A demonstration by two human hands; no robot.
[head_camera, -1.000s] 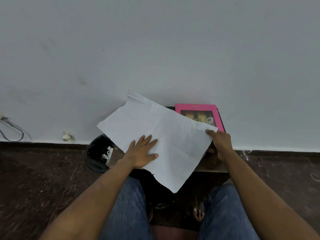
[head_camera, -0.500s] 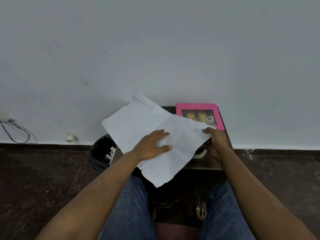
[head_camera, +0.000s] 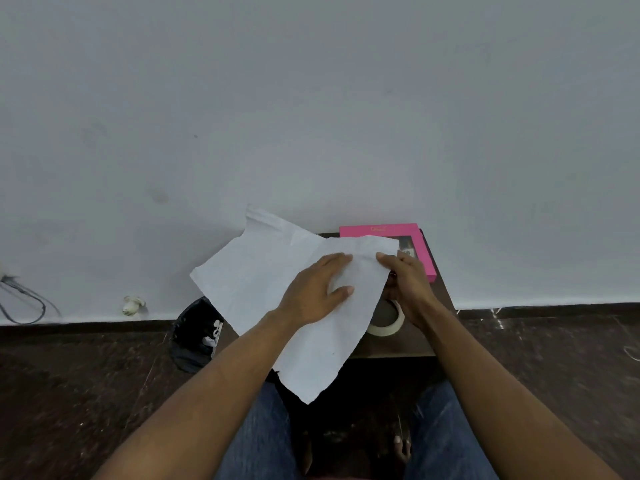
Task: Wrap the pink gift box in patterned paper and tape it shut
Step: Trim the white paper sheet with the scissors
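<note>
Lying across the table (head_camera: 408,344), white paper (head_camera: 263,271) half-covers the pink box (head_camera: 420,244). Left hand (head_camera: 317,289) flat on the sheet; right hand (head_camera: 407,285) apparently pinches its edge.

One paper sheet (head_camera: 263,271), one pink box (head_camera: 420,249), one tape roll (head_camera: 391,325), two hands (head_camera: 317,292) (head_camera: 407,285).

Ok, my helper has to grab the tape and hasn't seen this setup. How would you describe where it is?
Look at the small dark table against the wall. The tape lies near its front, below the pink box, partly under the paper: the only pale ring there.
</note>
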